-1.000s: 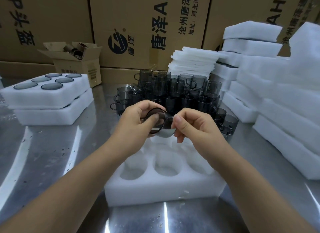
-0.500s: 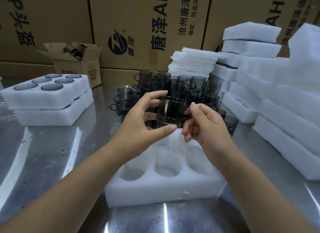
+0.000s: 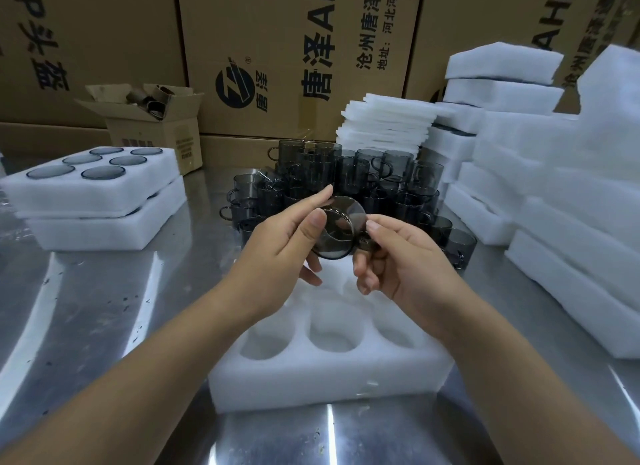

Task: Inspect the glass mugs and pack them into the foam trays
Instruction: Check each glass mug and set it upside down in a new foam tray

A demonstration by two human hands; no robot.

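Hands meet in the air, both on one smoky glass mug (image 3: 341, 230). The left hand (image 3: 287, 237) clasps its body: the thumb (image 3: 317, 222) lies across the near rim, the forefinger stretches straight along the top, and the lower fingers curl underneath. The right hand (image 3: 405, 262) pinches the handle between thumb and bent fingers, on the mug's right side. The mug is tipped on its side with a round end turned toward the camera; whether that end is mouth or base I cannot tell.

Directly under the grip and nearer the person, a white foam tray (image 3: 329, 381) lies on the steel table (image 3: 86, 308). The pockets that show are open hollows, and the hands hide its far part. Just behind the grip stands a crowd of loose mugs (image 3: 356, 172), stacked in layers. Well left of the grip a full tray (image 3: 104, 191) holds six mugs sunk in its pockets and rests on another foam piece. Right of the grip, foam blocks (image 3: 554, 201) are piled high. Thin foam sheets (image 3: 384, 125) are stacked behind the loose mugs. A small open box (image 3: 156, 132) stands far back on the left, in front of large printed cartons (image 3: 294, 49).
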